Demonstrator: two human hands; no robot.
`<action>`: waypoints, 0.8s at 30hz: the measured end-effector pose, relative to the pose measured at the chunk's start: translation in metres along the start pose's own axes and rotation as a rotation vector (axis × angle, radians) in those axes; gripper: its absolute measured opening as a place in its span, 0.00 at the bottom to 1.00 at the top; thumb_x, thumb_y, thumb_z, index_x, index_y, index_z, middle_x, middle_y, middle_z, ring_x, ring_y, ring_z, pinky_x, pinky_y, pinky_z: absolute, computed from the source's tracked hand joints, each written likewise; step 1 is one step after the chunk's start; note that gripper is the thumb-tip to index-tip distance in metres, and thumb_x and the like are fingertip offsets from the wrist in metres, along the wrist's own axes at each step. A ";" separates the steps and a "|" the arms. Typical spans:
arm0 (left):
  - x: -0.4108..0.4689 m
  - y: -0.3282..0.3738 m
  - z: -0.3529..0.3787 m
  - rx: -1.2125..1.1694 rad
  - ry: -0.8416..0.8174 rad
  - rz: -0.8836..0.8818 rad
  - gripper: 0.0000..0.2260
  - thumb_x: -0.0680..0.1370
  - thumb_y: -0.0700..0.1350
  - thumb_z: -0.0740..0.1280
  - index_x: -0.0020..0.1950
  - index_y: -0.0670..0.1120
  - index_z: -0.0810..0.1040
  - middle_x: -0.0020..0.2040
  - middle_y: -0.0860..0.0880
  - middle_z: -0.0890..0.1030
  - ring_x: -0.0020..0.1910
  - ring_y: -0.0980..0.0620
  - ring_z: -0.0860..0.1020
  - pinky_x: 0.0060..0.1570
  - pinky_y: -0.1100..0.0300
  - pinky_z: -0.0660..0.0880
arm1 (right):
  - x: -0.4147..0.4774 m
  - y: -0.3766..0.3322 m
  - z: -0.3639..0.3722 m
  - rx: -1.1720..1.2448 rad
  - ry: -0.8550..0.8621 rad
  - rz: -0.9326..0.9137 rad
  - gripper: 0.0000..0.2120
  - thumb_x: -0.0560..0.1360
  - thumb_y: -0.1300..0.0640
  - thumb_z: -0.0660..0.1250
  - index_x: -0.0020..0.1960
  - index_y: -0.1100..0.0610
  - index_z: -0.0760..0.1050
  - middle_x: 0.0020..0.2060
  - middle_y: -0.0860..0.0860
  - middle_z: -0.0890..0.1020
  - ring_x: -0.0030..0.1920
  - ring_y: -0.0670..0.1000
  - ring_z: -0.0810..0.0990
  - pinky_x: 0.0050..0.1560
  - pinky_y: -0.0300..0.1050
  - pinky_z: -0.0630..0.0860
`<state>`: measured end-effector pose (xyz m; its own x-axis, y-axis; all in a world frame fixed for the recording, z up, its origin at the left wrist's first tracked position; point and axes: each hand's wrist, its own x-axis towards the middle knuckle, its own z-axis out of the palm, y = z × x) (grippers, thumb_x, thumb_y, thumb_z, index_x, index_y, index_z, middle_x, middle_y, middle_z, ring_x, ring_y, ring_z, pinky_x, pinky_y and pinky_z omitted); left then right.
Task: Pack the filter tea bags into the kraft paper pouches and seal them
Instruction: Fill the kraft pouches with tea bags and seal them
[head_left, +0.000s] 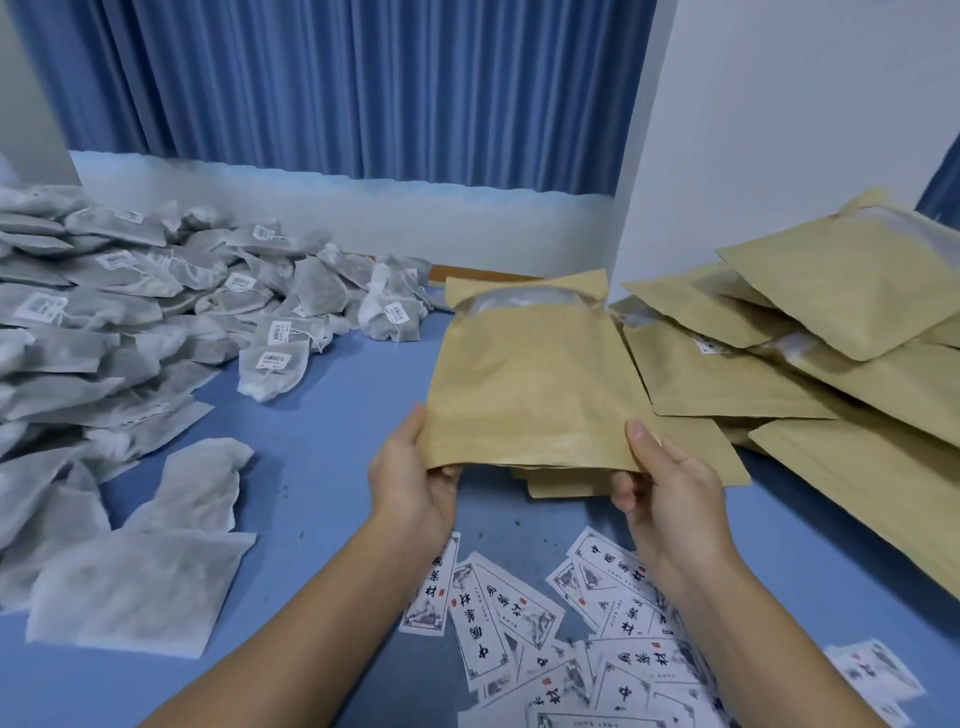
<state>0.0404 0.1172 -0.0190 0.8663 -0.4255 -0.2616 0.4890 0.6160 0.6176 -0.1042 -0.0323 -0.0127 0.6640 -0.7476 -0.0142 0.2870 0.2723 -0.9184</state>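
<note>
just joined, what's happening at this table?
A person is packing tea. Both hands, left hand and right hand, hold one kraft paper pouch by its near edge above the blue table. The pouch's far end gapes open. Loose filter tea bags are heaped at left, more kraft pouches are stacked at right, and printed labels lie scattered nearest the person.

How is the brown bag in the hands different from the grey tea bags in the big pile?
The kraft pouch is tan, large and held up by both hands; the tea bags are grey-white, smaller and lie heaped on the blue table. The pouch has a clear window; many tea bags carry white tags. Both are flat.
</note>
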 end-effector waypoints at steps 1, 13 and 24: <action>-0.004 -0.003 -0.001 -0.084 -0.073 -0.061 0.09 0.81 0.48 0.67 0.47 0.43 0.78 0.46 0.46 0.84 0.37 0.50 0.83 0.32 0.60 0.78 | 0.000 0.001 -0.002 0.026 0.006 0.018 0.07 0.79 0.56 0.69 0.46 0.59 0.79 0.32 0.48 0.79 0.26 0.46 0.69 0.24 0.36 0.66; -0.034 -0.028 0.006 -0.012 -0.322 -0.158 0.32 0.71 0.70 0.70 0.68 0.51 0.78 0.63 0.45 0.82 0.62 0.42 0.81 0.64 0.42 0.75 | -0.005 0.000 -0.009 -0.127 -0.027 -0.033 0.12 0.81 0.54 0.66 0.41 0.58 0.75 0.30 0.52 0.74 0.27 0.47 0.66 0.25 0.38 0.63; -0.043 -0.051 0.017 0.184 -0.109 -0.163 0.11 0.77 0.42 0.73 0.57 0.38 0.80 0.51 0.39 0.86 0.42 0.46 0.85 0.29 0.62 0.76 | -0.013 0.002 0.003 -0.186 -0.038 -0.008 0.11 0.78 0.53 0.70 0.40 0.58 0.78 0.29 0.54 0.71 0.25 0.47 0.65 0.22 0.37 0.63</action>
<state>-0.0239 0.0931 -0.0268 0.7566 -0.5843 -0.2936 0.5860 0.4065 0.7009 -0.1102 -0.0198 -0.0135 0.6886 -0.7252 0.0048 0.1620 0.1474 -0.9757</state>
